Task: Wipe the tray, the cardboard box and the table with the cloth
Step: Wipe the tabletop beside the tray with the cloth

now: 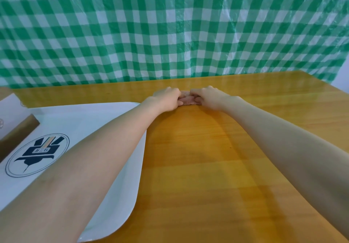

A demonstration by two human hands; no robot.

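Observation:
A small pinkish cloth [188, 99] lies bunched on the wooden table [207, 157] near its far edge. My left hand [167, 99] and my right hand [209, 97] both grip it, one on each side, so only a strip of it shows between the fingers. A large white tray [90, 121] with a dark round logo lies flat on the table's left part, under my left forearm. The cardboard box [11, 118], white on top with brown sides, stands on the tray's far left and is cut off by the frame.
A green and white checked plastic sheet [170, 31] hangs as a backdrop right behind the table's far edge. The table's right corner [309, 76] shows at the upper right. Wet streaks mark the wood in front of me.

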